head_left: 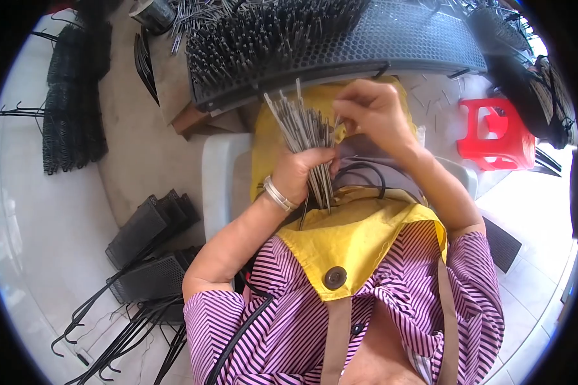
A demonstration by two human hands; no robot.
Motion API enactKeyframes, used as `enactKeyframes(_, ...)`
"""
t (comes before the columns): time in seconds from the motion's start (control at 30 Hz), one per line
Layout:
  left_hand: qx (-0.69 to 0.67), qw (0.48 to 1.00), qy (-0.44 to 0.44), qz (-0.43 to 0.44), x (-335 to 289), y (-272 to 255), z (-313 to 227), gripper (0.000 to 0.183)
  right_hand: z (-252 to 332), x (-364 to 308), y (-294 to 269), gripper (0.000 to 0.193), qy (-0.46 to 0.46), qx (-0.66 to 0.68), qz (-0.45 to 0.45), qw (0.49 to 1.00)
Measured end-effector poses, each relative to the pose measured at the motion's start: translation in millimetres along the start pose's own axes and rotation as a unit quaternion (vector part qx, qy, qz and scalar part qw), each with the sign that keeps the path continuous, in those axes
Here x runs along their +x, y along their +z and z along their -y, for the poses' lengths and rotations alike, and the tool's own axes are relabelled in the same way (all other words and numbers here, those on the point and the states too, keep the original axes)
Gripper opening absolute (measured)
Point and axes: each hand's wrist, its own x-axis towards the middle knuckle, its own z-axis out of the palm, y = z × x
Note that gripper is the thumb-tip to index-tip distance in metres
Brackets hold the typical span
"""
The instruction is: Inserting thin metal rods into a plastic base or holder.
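Note:
My left hand (305, 168) is wrapped round a bundle of thin grey metal rods (297, 125), held upright but fanned out at the top, over my lap. A few rods stick up higher than the others. My right hand (377, 115) is just right of the bundle's upper end, with thumb and fingertips pinched together. Something thin seems to be at those fingertips, too small to make out. Beyond both hands lies a black perforated panel (392, 48). Many dark rods (257, 45) stand in its holes on the left and middle part.
A red plastic stool (494, 136) stands at right. Black perforated trays (151, 231) and long hooked rods (122, 343) lie at lower left. Loose rods (192, 14) are heaped beside a metal can (153, 14) at the far left. White chair arms (217, 183) flank me.

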Motion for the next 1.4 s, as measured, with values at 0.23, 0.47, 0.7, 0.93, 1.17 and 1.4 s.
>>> enactKeyframes(0.23, -0.006, 1.0, -0.005, 0.003, -0.2, -0.3, 0.9, 0.037, 30.3, 27.7, -28.2, 0.013, -0.183, -0.044, -0.197, 0.962)
enactKeyframes(0.47, -0.024, 1.0, -0.018, 0.005, -0.2, 2.3, -0.6, 0.039, 47.2, 58.5, -2.4, 0.005, -0.383, -0.143, -0.26, 0.875)
enactKeyframes(0.7, -0.023, 1.0, -0.015, 0.0, -0.8, 3.1, -0.8, 0.036, 23.0, 82.0, 4.2, 0.009, -0.52, -0.279, -0.205, 0.781)
enactKeyframes(0.93, -0.031, 0.999, -0.015, 0.006, -0.7, 3.1, -1.5, 0.035, 14.9, 77.9, 10.5, 0.016, -0.463, -0.345, -0.125, 0.807)
enactKeyframes(1.17, -0.028, 0.999, -0.011, 0.023, -0.9, 2.4, -1.6, 0.035, 13.0, 68.3, 15.2, 0.018, -0.403, -0.35, -0.048, 0.844)
enactKeyframes(1.4, -0.008, 0.999, -0.015, 0.036, -2.0, 3.9, -1.2, 0.035, 14.5, 17.8, 9.4, 0.024, -0.114, -0.048, 0.037, 0.992)
